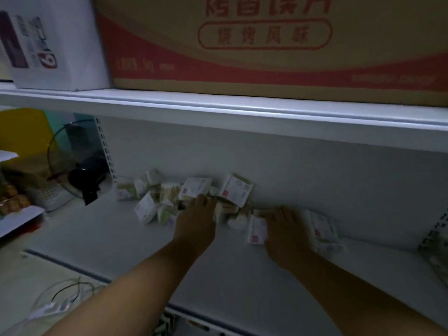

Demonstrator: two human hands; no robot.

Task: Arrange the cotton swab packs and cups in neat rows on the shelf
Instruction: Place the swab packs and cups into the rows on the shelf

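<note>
Fingers (203, 202) of the left hand (195, 224) are stretching out straight into the packs (155, 202) and touching them, not curling round anything visible. Those of the right hand (283, 229) are lying on the right stack (323, 232), but blur is hiding whether they are gripping a pack or only pressing, so I cannot tell. The packs are lying in a loose heap at the back of the shelf (116, 238), close to the back wall (303, 175). One leaning pack (235, 190) is standing tilted against that wall, between the two hands. A small round white thing, looking like a cup (237, 223), is sitting just beside the right thumb. Bare white shelf is showing from the heap to the front edge (72, 265), and also to the left of the heap. Both forearms are crossing this bare part. The upper shelf (218, 105) is hanging over the hands with a carton (266, 57) on it. A fan (72, 161) is standing beyond the left end.
</note>
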